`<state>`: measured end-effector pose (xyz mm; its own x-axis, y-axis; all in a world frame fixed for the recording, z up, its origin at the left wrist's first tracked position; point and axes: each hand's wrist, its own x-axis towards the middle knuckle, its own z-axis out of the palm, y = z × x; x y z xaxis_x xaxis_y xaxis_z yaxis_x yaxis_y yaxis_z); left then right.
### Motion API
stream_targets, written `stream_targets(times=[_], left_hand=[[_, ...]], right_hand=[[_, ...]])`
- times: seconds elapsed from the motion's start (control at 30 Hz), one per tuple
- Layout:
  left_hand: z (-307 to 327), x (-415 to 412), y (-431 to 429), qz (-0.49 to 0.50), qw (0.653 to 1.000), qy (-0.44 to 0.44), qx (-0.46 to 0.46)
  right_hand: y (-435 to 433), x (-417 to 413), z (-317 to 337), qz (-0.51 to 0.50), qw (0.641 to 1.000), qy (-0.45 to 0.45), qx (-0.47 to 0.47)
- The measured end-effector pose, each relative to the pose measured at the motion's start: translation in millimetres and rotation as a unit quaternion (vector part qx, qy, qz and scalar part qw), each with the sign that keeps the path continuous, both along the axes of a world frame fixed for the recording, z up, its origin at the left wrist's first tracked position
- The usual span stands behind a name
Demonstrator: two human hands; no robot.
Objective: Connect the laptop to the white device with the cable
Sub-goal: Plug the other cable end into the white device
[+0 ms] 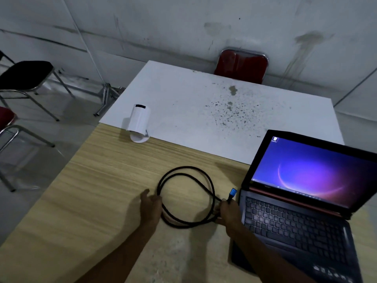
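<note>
A black cable [189, 176] lies coiled in a loop on the wooden table [91, 190]. My left hand [151, 207] grips the loop's left side. My right hand [229, 213] holds the cable's right side just below its blue plug [232, 194], which points up next to the laptop's left edge. The open laptop [295, 221] sits at the right with its screen lit purple. The white device [138, 121], a cylinder on a round foot, stands at the far left where the wooden table meets a white table.
The white table [183, 94] beyond is speckled with dark spots. A red chair [241, 65] stands behind it against the wall. A black chair [24, 74] and another red chair [6, 119] stand on the floor to the left.
</note>
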<state>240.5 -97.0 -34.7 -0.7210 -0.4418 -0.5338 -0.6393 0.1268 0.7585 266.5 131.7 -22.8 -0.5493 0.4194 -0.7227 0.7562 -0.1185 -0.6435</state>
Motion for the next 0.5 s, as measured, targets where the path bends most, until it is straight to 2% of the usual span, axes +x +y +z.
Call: stream_targets(times=[0.07,0.1,0.17,0.2,0.3,0.37,0.43,0.5], left_hand=[[1,-14,-12,-0.033,0.998,0.031,-0.052],[-3,-16,-15,-0.063,0.994,0.020,-0.089],[-6,-16,-14,-0.112,0.985,-0.055,-0.123],[-6,-15,-12,-0.123,0.983,-0.086,-0.103],[-10,-11,-9,-0.220,0.967,-0.067,-0.111],[-15,-12,-10,-0.274,0.950,-0.030,-0.149],[-17,-15,-12,-0.281,0.947,-0.009,-0.154],[-17,-23,-17,-0.279,0.949,0.007,-0.146]], right_hand=[[-4,0,3,-0.001,0.999,-0.020,-0.036],[-5,1,4,0.015,0.999,-0.021,-0.023],[-7,1,3,0.086,0.993,0.004,0.078],[-7,1,2,0.119,0.984,0.023,0.128],[-7,-4,3,0.206,0.957,0.043,0.199],[-6,-8,7,0.262,0.950,0.022,0.167],[-6,-12,10,0.288,0.951,0.016,0.114],[-7,-15,12,0.284,0.952,0.050,0.104]])
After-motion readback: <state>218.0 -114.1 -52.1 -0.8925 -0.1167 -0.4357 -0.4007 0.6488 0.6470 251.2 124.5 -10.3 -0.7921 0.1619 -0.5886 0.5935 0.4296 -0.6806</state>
